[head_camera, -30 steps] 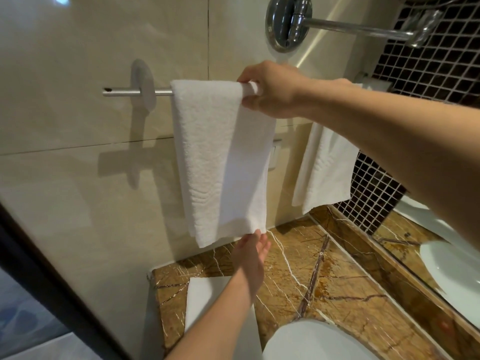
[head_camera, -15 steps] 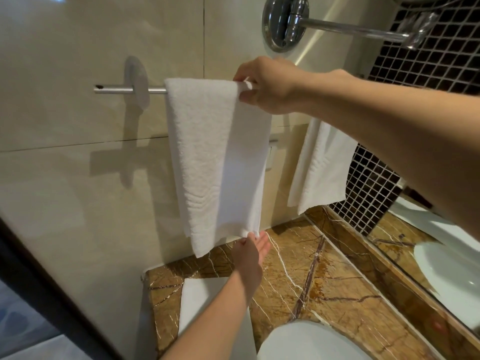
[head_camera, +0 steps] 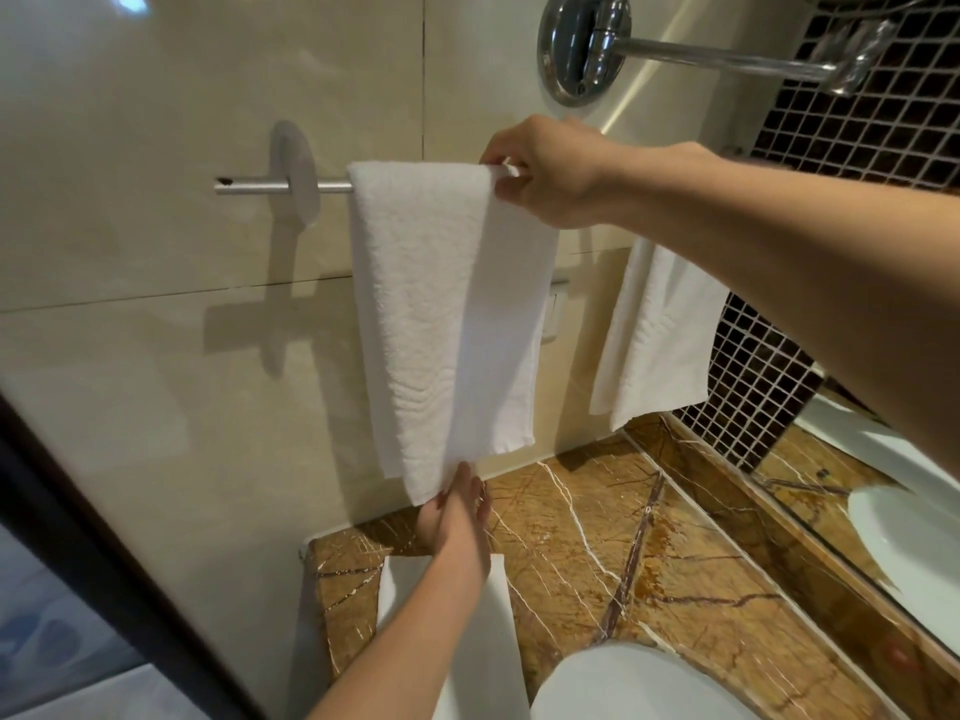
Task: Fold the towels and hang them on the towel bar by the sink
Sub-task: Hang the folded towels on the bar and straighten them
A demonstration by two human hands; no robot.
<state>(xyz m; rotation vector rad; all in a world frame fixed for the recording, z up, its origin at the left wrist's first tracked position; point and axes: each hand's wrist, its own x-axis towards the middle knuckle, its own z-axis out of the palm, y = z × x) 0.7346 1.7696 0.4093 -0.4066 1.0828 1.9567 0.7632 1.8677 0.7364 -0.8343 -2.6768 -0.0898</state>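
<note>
A folded white towel [head_camera: 441, 314] hangs over the chrome towel bar [head_camera: 260, 187] on the beige wall. My right hand [head_camera: 545, 174] pinches the towel's top right corner at the bar. My left hand [head_camera: 457, 506] reaches up from below, its straight fingers touching the towel's bottom edge. A second white towel [head_camera: 660, 335] hangs to the right, partly hidden behind my right forearm. Another flat white cloth [head_camera: 467, 641] lies on the counter under my left arm.
Below is a brown marble counter [head_camera: 597, 553] with a white basin [head_camera: 623, 688] at the bottom edge. A mirror [head_camera: 857, 537] on the right reflects the counter. A chrome swing arm [head_camera: 675, 49] juts from the wall above. Dark mosaic tiles [head_camera: 753, 387] cover the right wall.
My left hand has moved left along the towel's bottom edge, toward its lower left corner. My right hand stays at the top corner on the bar.
</note>
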